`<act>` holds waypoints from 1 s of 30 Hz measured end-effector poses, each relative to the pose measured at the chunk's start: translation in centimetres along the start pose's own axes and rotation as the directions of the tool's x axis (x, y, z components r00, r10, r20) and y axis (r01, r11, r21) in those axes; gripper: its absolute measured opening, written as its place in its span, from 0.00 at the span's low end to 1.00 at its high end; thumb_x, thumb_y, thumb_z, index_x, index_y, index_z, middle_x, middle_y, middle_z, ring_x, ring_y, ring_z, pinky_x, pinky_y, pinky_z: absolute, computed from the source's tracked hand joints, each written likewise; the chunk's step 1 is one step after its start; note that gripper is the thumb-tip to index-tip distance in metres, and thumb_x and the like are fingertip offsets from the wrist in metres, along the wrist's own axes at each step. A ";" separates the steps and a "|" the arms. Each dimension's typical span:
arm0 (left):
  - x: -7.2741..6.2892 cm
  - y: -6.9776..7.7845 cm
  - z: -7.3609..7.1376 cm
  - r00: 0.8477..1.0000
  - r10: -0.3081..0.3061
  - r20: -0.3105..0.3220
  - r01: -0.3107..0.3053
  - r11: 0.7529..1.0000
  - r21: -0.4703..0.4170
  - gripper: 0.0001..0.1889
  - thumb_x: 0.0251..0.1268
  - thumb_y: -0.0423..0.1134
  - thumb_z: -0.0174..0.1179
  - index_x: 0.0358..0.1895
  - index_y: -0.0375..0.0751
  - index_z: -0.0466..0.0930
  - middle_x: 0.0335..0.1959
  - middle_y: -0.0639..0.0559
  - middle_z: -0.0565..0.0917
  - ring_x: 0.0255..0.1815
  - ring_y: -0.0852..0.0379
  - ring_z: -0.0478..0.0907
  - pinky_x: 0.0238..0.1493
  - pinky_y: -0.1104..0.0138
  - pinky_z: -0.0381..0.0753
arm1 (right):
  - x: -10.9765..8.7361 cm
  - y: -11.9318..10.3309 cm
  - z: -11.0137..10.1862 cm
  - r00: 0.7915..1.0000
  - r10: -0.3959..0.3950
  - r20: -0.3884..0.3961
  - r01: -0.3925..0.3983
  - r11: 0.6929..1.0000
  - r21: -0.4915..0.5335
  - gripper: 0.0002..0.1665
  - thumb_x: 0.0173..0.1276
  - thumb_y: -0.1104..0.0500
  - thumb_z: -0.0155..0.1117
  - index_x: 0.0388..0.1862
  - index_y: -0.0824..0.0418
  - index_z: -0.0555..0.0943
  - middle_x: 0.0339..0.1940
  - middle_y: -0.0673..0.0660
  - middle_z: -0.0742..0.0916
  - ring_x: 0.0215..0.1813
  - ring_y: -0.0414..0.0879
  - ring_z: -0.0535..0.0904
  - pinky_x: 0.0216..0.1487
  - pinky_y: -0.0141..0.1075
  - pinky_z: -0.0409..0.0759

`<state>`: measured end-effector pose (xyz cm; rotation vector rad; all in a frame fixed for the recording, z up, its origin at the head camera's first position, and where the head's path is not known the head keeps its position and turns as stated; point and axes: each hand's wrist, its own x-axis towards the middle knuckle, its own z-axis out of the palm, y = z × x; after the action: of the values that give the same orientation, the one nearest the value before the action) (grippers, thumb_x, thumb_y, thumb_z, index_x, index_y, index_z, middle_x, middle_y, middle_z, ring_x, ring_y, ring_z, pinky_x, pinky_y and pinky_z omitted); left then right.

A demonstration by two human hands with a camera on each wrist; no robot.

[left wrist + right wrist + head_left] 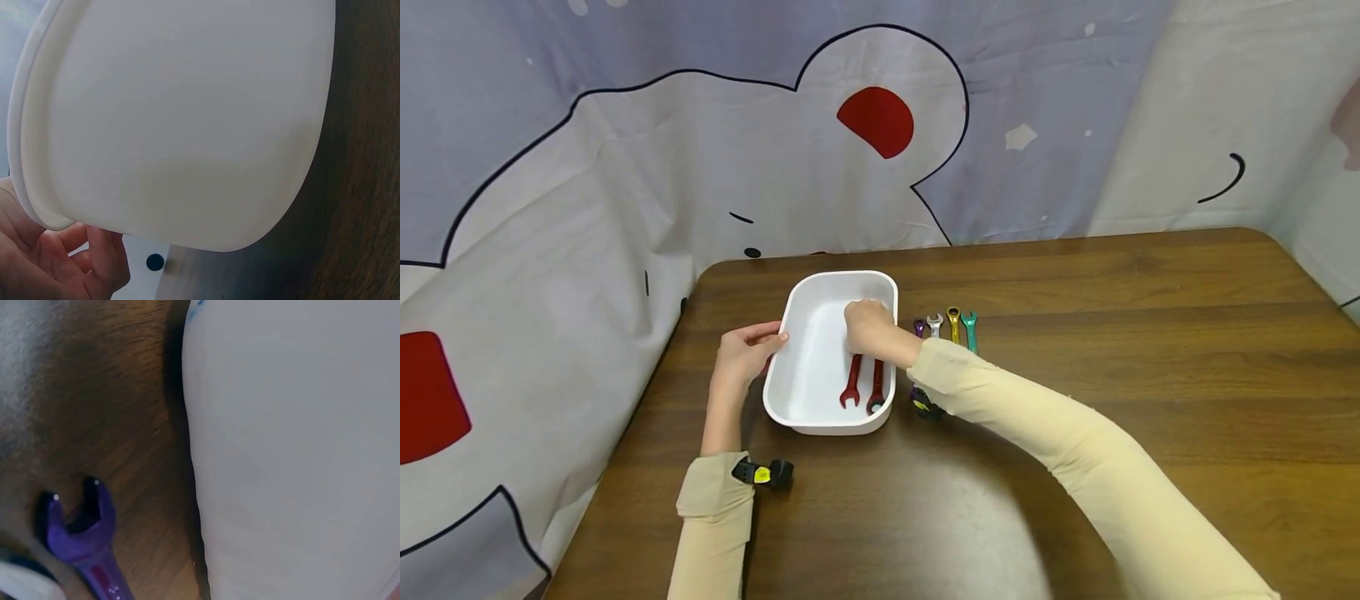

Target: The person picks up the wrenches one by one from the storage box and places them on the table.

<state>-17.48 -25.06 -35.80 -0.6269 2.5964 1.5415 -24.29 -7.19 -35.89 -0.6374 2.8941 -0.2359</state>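
While, in the head view, your left hand (741,358) pinches the white tray (808,383) at nine o'clock, likely to steady it, your right hand (868,327) curls inside; whether it grips the red wrenches (853,380), jutting toward six o'clock from its fingers, I cannot tell. Left wrist view: fingers hold the white tray. Right wrist view: a purple wrench (85,545) lies outside, at eight o'clock

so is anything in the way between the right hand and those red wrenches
Nothing visible is: the right hand reaches over the side of the white tray and covers the far ends of the two red wrenches inside. Whether it touches them is hidden.
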 end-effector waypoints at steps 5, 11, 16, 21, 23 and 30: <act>0.0 0.0 0.0 1.000 0.000 -0.001 0.000 1.000 0.005 0.22 0.66 0.44 0.61 0.61 0.42 0.77 0.55 0.40 0.81 0.37 0.62 0.77 0.31 0.74 0.77 | 0.0 -0.1 -0.1 1.000 0.014 0.004 -0.015 1.000 0.022 0.15 0.52 0.60 0.71 0.40 0.63 0.82 0.40 0.60 0.87 0.38 0.51 0.81 0.38 0.40 0.82; 0.0 -0.1 0.0 1.000 -0.006 0.002 0.006 1.000 0.012 0.22 0.66 0.44 0.61 0.61 0.43 0.77 0.56 0.41 0.81 0.41 0.59 0.77 0.33 0.74 0.77 | 0.2 -0.2 0.0 1.000 0.024 0.017 -0.025 0.999 0.033 0.23 0.51 0.55 0.76 0.45 0.64 0.81 0.44 0.60 0.87 0.43 0.51 0.81 0.44 0.41 0.81; 0.0 0.0 0.0 1.000 -0.004 0.002 0.004 1.000 0.016 0.22 0.66 0.44 0.60 0.61 0.42 0.77 0.57 0.41 0.81 0.41 0.58 0.78 0.33 0.74 0.77 | 0.2 -0.2 0.1 0.999 0.031 0.036 -0.034 0.996 0.085 0.29 0.51 0.50 0.78 0.48 0.63 0.81 0.47 0.60 0.86 0.45 0.52 0.81 0.46 0.41 0.81; 0.0 0.0 0.0 1.000 -0.002 -0.006 0.002 1.000 0.022 0.21 0.66 0.44 0.60 0.61 0.42 0.78 0.56 0.40 0.81 0.40 0.59 0.78 0.32 0.74 0.77 | 0.1 -0.2 0.3 0.999 0.036 0.023 -0.039 0.991 0.129 0.29 0.49 0.49 0.79 0.45 0.63 0.80 0.45 0.60 0.86 0.44 0.52 0.82 0.45 0.41 0.81; 0.0 0.0 0.1 1.000 -0.001 -0.007 0.002 1.000 0.022 0.21 0.66 0.44 0.60 0.61 0.42 0.78 0.56 0.40 0.81 0.40 0.59 0.78 0.32 0.74 0.76 | 0.1 -0.3 0.3 0.999 0.031 0.012 -0.032 0.992 0.119 0.28 0.50 0.48 0.78 0.44 0.63 0.81 0.44 0.59 0.87 0.44 0.51 0.82 0.45 0.41 0.81; 0.1 -0.1 0.0 1.000 -0.006 -0.004 0.006 1.000 0.020 0.21 0.66 0.44 0.60 0.61 0.43 0.77 0.57 0.41 0.81 0.43 0.57 0.78 0.33 0.74 0.77 | 0.0 -0.4 0.5 1.000 -0.006 0.003 0.006 0.998 0.065 0.28 0.54 0.47 0.75 0.49 0.60 0.81 0.45 0.59 0.87 0.44 0.51 0.83 0.42 0.42 0.81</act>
<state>-17.51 -25.09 -35.87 -0.6358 2.6075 1.5116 -24.00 -7.60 -36.29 -0.6350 2.8687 -0.3278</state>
